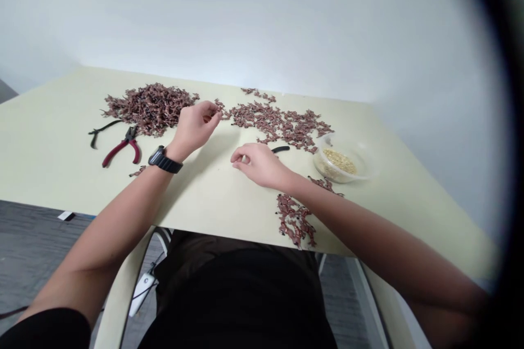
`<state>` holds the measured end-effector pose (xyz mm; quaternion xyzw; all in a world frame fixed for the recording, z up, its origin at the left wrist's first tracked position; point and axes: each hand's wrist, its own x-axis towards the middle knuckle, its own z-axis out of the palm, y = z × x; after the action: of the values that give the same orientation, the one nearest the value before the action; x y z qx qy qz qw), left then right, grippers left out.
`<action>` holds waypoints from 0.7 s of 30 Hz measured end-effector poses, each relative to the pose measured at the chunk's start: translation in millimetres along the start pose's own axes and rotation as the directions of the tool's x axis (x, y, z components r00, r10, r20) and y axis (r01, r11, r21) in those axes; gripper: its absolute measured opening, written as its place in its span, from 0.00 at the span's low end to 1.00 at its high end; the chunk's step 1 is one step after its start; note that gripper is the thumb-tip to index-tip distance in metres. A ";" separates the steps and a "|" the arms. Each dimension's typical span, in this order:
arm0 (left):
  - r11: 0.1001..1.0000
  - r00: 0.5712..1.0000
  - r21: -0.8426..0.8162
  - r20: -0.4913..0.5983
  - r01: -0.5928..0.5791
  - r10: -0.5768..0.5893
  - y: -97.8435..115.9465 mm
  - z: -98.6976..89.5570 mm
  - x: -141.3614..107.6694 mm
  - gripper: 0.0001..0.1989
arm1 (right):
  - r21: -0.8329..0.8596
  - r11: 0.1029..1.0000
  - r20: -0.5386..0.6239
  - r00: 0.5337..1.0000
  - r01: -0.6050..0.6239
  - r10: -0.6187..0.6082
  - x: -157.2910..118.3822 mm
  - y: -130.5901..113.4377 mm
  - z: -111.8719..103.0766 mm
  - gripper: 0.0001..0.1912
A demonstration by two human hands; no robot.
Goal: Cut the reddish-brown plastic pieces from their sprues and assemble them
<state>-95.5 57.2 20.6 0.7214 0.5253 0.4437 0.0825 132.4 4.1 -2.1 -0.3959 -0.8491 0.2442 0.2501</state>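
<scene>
While the left hand (195, 126) pinches a small reddish-brown sprig (216, 114) between thumb and fingertips, the piece sits at the hand's far end, too small for its long axis or direction to be read, just beside a scattered band of like pieces (274, 122). The right hand (258, 164) hangs low over the pale green table (196, 202), fingers curled narrow; whether they hold anything cannot be told. A large heap of the pieces (149, 109) lies beyond the left wrist, near red-handled pliers (123, 146), and a clear plastic bowl of grains (325, 169) stands farther right.
</scene>
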 end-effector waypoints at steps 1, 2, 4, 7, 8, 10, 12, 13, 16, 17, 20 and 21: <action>1.000 1.000 0.019 0.001 0.001 -0.001 -1.2 -0.4 0.1 0.12 | 0.010 1.000 0.043 0.999 -0.017 0.016 8.2 0.1 5.6 0.05; 1.000 1.000 0.030 0.006 -0.002 0.002 -1.5 -0.5 -0.2 0.12 | 0.023 0.999 0.076 0.997 -0.034 0.032 15.8 0.4 10.9 0.05; 0.999 1.000 0.033 0.019 -0.015 0.014 -0.3 -0.2 -1.1 0.11 | 0.045 0.999 0.139 0.990 -0.030 0.024 27.9 0.9 19.5 0.06; 1.000 0.999 0.010 0.026 -0.030 0.030 3.8 0.7 -2.7 0.11 | 0.055 0.998 0.193 0.981 -0.009 -0.002 37.1 0.0 25.4 0.06; 0.999 0.999 0.000 0.030 -0.032 0.032 5.1 1.0 -3.0 0.11 | 0.055 0.998 0.204 0.979 -0.004 -0.007 38.3 -0.8 25.7 0.07; 0.999 0.999 -0.024 0.040 -0.032 0.033 7.1 1.5 -3.4 0.11 | 0.055 0.998 0.222 0.975 0.001 -0.013 39.1 -2.4 24.9 0.07; 0.998 0.998 -0.047 0.047 -0.029 0.032 7.7 1.7 -3.4 0.10 | 0.048 0.999 0.240 0.971 0.002 -0.014 39.6 -3.7 23.7 0.08; 0.998 0.999 -0.054 0.045 -0.027 0.029 7.4 1.7 -3.2 0.10 | 0.037 0.999 0.251 0.968 0.006 -0.015 39.9 -4.1 23.3 0.09; 0.999 0.999 -0.048 0.037 -0.023 0.025 5.6 1.4 -2.2 0.10 | -0.022 0.999 0.278 0.960 0.035 -0.027 41.3 -4.7 23.6 0.09; 0.999 0.999 -0.044 0.036 -0.021 0.022 4.9 1.4 -1.9 0.10 | -0.048 0.998 0.282 0.959 0.050 -0.034 41.5 -5.1 24.4 0.09; 0.997 0.999 -0.081 0.040 0.004 -0.001 3.1 2.1 -1.7 0.10 | -0.148 0.984 0.289 0.956 0.102 -0.056 40.5 -9.6 29.2 0.10; 0.991 0.998 -0.129 0.057 0.030 -0.023 2.6 2.8 -1.9 0.09 | -0.193 0.974 0.292 0.954 0.123 -0.063 39.5 -12.5 31.4 0.11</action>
<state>-91.8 55.5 19.5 0.7196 0.5021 0.4556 0.1498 84.0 21.6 -9.0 -0.3404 -0.9148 0.1959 0.0941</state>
